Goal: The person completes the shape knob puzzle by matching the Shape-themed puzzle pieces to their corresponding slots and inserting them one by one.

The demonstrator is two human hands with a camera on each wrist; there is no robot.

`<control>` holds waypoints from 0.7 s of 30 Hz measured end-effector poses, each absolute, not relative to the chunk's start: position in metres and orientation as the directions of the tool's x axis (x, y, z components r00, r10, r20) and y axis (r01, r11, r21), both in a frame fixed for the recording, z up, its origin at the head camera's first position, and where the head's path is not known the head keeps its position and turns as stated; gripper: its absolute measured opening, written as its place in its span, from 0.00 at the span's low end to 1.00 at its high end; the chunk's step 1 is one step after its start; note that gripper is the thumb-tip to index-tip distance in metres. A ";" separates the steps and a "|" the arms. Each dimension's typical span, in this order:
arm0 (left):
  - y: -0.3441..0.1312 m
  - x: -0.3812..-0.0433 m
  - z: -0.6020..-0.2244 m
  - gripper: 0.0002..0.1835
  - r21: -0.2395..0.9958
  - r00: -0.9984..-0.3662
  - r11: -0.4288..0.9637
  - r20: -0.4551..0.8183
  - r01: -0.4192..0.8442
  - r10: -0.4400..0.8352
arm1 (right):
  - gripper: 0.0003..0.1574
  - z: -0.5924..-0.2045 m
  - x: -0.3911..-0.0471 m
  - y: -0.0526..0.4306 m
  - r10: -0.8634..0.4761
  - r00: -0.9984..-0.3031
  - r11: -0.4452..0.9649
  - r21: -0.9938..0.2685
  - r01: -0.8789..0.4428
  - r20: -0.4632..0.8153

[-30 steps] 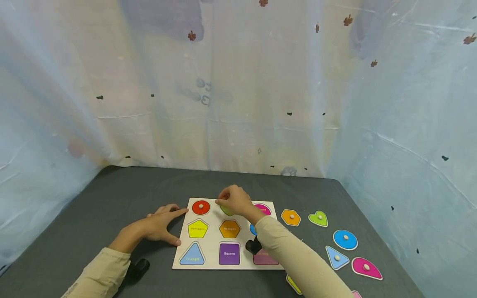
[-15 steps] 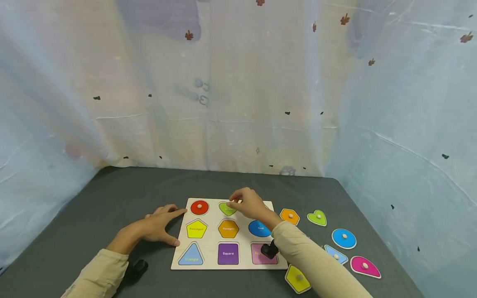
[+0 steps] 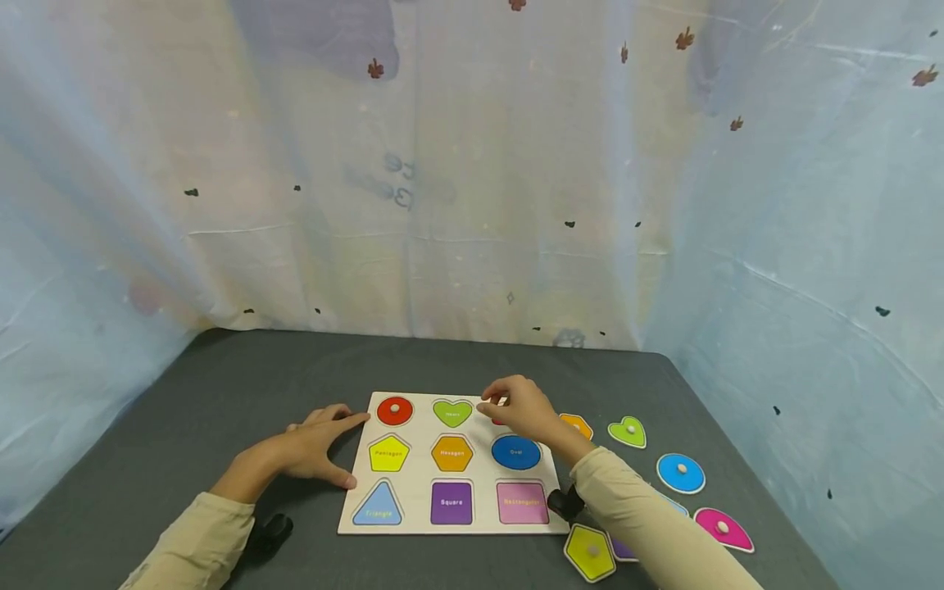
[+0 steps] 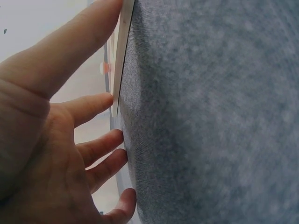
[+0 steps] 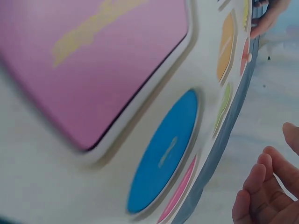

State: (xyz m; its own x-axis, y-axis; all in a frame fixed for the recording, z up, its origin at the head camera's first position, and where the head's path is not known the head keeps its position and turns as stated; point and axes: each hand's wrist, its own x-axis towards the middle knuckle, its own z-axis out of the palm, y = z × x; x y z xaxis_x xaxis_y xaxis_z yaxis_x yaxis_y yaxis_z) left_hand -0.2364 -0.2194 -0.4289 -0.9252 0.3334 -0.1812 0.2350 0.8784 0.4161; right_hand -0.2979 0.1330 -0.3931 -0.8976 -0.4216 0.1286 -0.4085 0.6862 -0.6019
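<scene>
A white shape puzzle board (image 3: 420,483) lies on the grey table, with coloured, labelled recesses. In its far left corner sits a red knobbed circle piece (image 3: 387,414). My left hand (image 3: 313,449) rests at the board's left edge, thumb and index finger spread along it; the left wrist view shows its other fingers (image 4: 105,168) extended beside the board. Over the far right corner is my right hand (image 3: 519,407), fingers loosely bent with nothing between them. It partly covers the semicircle recess, beside the green heart recess (image 3: 452,413) and above the blue oval recess (image 3: 516,452).
Loose knobbed pieces lie right of the board: an orange hexagon (image 3: 578,424), a green heart (image 3: 627,432), a blue oval (image 3: 681,474), a magenta semicircle (image 3: 724,530) and a yellow pentagon (image 3: 590,553). A purple piece (image 3: 624,550) is partly hidden by the right sleeve. A pale curtain (image 3: 457,246) hangs behind.
My right hand has moved right across the board's far side, from the heart recess to the far right corner, uncovering the heart and oval recesses. My left hand stays at the left edge.
</scene>
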 end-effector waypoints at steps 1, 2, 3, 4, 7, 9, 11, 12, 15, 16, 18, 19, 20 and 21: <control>-0.219 -0.236 -0.429 0.58 0.416 -0.925 0.879 -0.181 0.236 0.334 | 0.12 -0.394 -0.298 0.136 -0.409 -0.903 0.694 -0.598 -0.401 0.132; -0.219 -0.236 -0.429 0.58 0.416 -0.925 0.878 -0.181 0.235 0.334 | 0.12 -0.395 -0.298 0.139 -0.395 -0.909 0.702 -0.594 -0.394 0.136; -0.219 -0.236 -0.428 0.58 0.419 -0.925 0.877 -0.181 0.235 0.334 | 0.11 -0.396 -0.299 0.142 -0.383 -0.913 0.708 -0.590 -0.389 0.142; -0.219 -0.236 -0.428 0.58 0.421 -0.925 0.876 -0.180 0.235 0.335 | 0.11 -0.396 -0.299 0.145 -0.373 -0.917 0.711 -0.591 -0.381 0.141; -0.219 -0.235 -0.428 0.58 0.423 -0.925 0.875 -0.178 0.237 0.336 | 0.10 -0.398 -0.301 0.153 -0.350 -0.925 0.721 -0.589 -0.365 0.145; -0.220 -0.235 -0.428 0.58 0.428 -0.924 0.872 -0.179 0.237 0.338 | 0.10 -0.399 -0.302 0.158 -0.343 -0.927 0.723 -0.587 -0.363 0.151; -0.220 -0.235 -0.428 0.58 0.427 -0.923 0.872 -0.178 0.239 0.341 | 0.10 -0.400 -0.303 0.165 -0.338 -0.928 0.722 -0.589 -0.363 0.157; -0.220 -0.235 -0.428 0.58 0.429 -0.923 0.871 -0.178 0.240 0.342 | 0.11 -0.400 -0.303 0.169 -0.337 -0.928 0.718 -0.594 -0.362 0.158; -0.220 -0.235 -0.429 0.58 0.428 -0.922 0.869 -0.173 0.247 0.347 | 0.11 -0.401 -0.305 0.182 -0.336 -0.929 0.703 -0.615 -0.358 0.156; -0.220 -0.235 -0.429 0.58 0.427 -0.922 0.869 -0.172 0.248 0.347 | 0.12 -0.402 -0.305 0.187 -0.338 -0.929 0.694 -0.626 -0.355 0.153; -0.220 -0.235 -0.429 0.58 0.427 -0.922 0.869 -0.170 0.249 0.347 | 0.12 -0.404 -0.307 0.195 -0.339 -0.930 0.685 -0.639 -0.349 0.144; -0.220 -0.236 -0.429 0.58 0.427 -0.923 0.870 -0.170 0.248 0.346 | 0.12 -0.405 -0.307 0.199 -0.345 -0.928 0.683 -0.641 -0.351 0.140; -0.220 -0.236 -0.429 0.58 0.426 -0.923 0.871 -0.171 0.245 0.344 | 0.13 -0.406 -0.308 0.203 -0.350 -0.927 0.683 -0.639 -0.353 0.138; -0.220 -0.236 -0.429 0.58 0.427 -0.924 0.871 -0.172 0.243 0.342 | 0.13 -0.407 -0.309 0.206 -0.355 -0.925 0.683 -0.637 -0.357 0.137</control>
State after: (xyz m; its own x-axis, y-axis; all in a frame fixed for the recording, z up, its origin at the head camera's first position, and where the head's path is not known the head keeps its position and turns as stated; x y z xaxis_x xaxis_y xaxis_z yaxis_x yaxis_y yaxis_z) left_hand -0.2359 -0.2202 -0.4293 -0.9238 0.3421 -0.1722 0.2430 0.8711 0.4268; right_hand -0.3089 0.2065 -0.4074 -0.9247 -0.3552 0.1369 -0.3568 0.6833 -0.6371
